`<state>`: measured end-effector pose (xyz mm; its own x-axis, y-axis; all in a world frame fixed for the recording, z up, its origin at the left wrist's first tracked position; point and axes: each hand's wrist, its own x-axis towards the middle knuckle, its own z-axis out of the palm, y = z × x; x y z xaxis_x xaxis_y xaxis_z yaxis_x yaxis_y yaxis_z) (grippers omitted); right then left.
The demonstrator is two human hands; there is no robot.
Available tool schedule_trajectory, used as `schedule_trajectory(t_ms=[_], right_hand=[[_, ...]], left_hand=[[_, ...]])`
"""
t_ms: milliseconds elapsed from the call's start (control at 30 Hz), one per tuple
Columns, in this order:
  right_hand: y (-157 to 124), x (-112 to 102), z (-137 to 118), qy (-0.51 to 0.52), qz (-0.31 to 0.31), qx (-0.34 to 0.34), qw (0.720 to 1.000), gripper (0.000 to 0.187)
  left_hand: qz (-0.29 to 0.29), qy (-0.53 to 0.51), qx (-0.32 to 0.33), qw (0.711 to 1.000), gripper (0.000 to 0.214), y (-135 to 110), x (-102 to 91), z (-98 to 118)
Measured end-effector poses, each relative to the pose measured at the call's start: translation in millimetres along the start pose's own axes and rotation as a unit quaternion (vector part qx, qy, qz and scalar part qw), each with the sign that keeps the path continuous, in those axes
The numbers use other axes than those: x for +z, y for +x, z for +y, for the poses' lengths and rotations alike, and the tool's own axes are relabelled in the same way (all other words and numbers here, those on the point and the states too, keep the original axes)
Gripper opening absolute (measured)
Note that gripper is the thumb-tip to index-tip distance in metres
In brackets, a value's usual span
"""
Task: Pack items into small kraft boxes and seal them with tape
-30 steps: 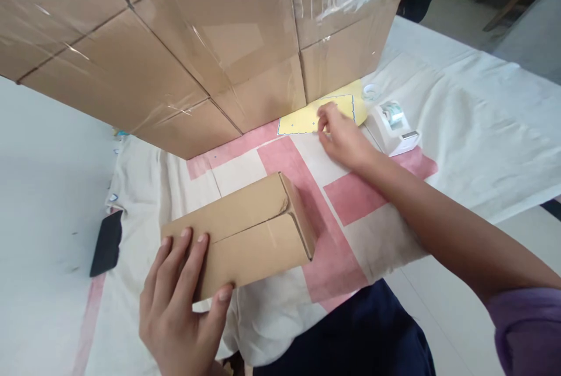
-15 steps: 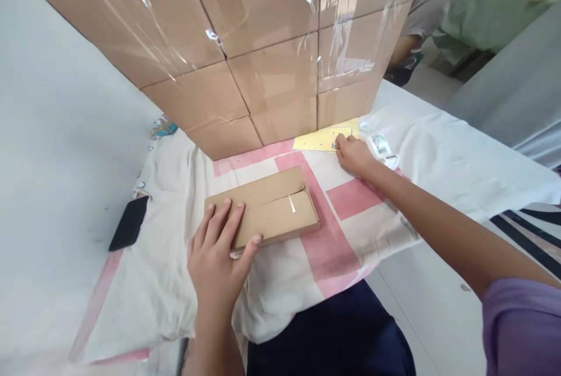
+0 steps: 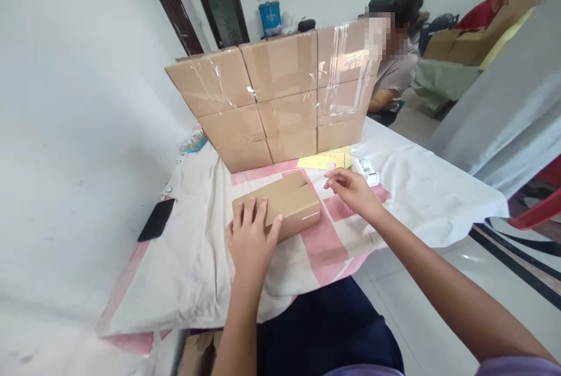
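Observation:
A closed brown cardboard box lies on the cloth in front of me, with a flap seam along its top. My left hand is spread flat over the box's left end, fingers on top and thumb toward the near edge. My right hand hovers just right of the box, its thumb and fingers pinched together. Whatever may be between those fingertips is too small to make out. Just beyond it lies a yellow sheet with small marks on it. A small white tape-dispenser-like object sits beside that hand.
Behind the box stands a wall of stacked, taped cardboard boxes. A black phone-like slab lies at the left of the cloth-covered table. A blue packet is by the wall. A co-worker sits beyond the stack.
My right hand has drawn back from the yellow sheet toward the box. My left hand stays on the box, whose near side now shows more. The view has tilted up, revealing the room.

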<state>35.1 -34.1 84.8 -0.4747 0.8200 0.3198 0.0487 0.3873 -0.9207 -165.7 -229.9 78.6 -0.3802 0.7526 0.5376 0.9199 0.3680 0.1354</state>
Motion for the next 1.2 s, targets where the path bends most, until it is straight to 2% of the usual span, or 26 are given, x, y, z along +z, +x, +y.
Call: schedule_trajectory(t_ms=[100, 200, 267, 367, 467, 567, 667, 733, 833, 967, 1067, 1200], right_hand=[[-34.8, 8.0, -24.6, 0.023, -0.032, 0.005, 0.999, 0.021], [-71.2, 21.1, -38.7, -0.009, -0.016, -0.039, 0.999, 0.016], [-92.4, 31.3, -42.8, -0.021, -0.013, -0.050, 0.998, 0.015], [-112.5, 44.2, -44.7, 0.020, -0.025, -0.027, 0.999, 0.014], [-118.3, 52.8, -47.8, 0.069, -0.038, -0.009, 0.997, 0.016], [-117.6, 58.7, -54.5, 0.065, -0.050, -0.014, 0.997, 0.016], [-118.1, 63.2, -61.8, 0.027, -0.056, -0.044, 0.997, 0.011], [-120.6, 65.7, -66.4, -0.005, -0.063, -0.076, 0.995, 0.009], [-126.4, 69.0, -73.8, -0.037, -0.094, -0.123, 0.987, 0.011], [-133.2, 72.9, -80.6, -0.036, -0.121, -0.151, 0.980, 0.018], [-135.2, 76.3, -80.6, -0.020, -0.095, -0.121, 0.988, 0.016], [-134.7, 80.3, -74.8, 0.014, -0.042, -0.059, 0.997, 0.013]], left_hand=[[0.005, 0.005, -0.012, 1.000, 0.053, -15.9, -10.4, 21.0], [-0.004, 0.003, -0.009, 1.000, 0.055, -30.8, -20.2, 33.2], [-0.011, -0.004, 0.008, 1.000, 0.056, -37.2, -24.5, 34.5], [-0.005, -0.025, 0.036, 0.999, 0.054, -40.4, -28.0, 29.5], [-0.006, -0.054, 0.037, 0.998, 0.051, -37.8, -32.2, 23.0], [-0.024, -0.096, 0.026, 0.995, 0.043, -33.3, -40.0, 19.2], [0.000, -0.130, 0.032, 0.991, 0.035, -30.9, -49.3, 18.5], [0.025, -0.159, 0.056, 0.985, 0.033, -31.8, -55.2, 19.5], [0.032, -0.233, 0.092, 0.968, 0.030, -36.3, -62.7, 22.9], [0.051, -0.320, 0.061, 0.944, 0.012, -44.8, -67.0, 26.9], [0.097, -0.331, 0.054, 0.937, 0.012, -52.2, -64.5, 27.8], [0.189, -0.295, 0.103, 0.931, 0.010, -62.3, -58.1, 27.4]])
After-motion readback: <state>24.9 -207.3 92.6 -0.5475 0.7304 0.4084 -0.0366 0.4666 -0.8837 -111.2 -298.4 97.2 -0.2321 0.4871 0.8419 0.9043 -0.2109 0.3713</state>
